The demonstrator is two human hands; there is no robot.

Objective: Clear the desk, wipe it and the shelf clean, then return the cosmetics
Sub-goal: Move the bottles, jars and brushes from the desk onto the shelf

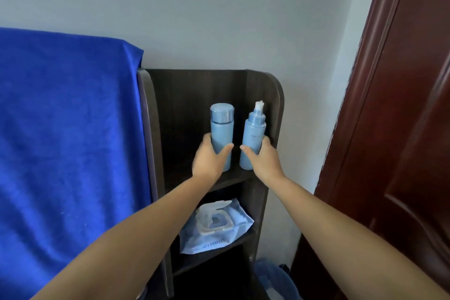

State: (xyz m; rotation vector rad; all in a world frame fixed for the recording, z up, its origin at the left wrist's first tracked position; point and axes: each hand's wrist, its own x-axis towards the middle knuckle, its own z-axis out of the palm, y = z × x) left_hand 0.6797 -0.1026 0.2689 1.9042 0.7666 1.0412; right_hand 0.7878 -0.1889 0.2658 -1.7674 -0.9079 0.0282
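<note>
A blue towel [68, 141] hangs over the left side, its edge lying against the side panel of a dark wooden shelf [275, 105]. On the top tier of that shelf the left hand [209, 161] is wrapped round the lower half of a capped blue bottle [221, 134], thumb on the right of it and fingers on the far side, clamped on. Just beside it the right hand [264, 161] is closed the same way round a blue pump bottle [253, 139], whose white nozzle has no cover. Both bottles stand upright with their bases at the shelf board; whether they rest on it or hover just above is hard to tell. One tier down lies a pack of wet wipes [216, 226] with its lid flipped open. A brown door [401, 129] fills the right edge.

The bottles look like smooth, rigid plastic, probably light and a bit slippery, so a hold low on the body seems right. The pump head is best left alone, since pressing it could squirt.
</note>
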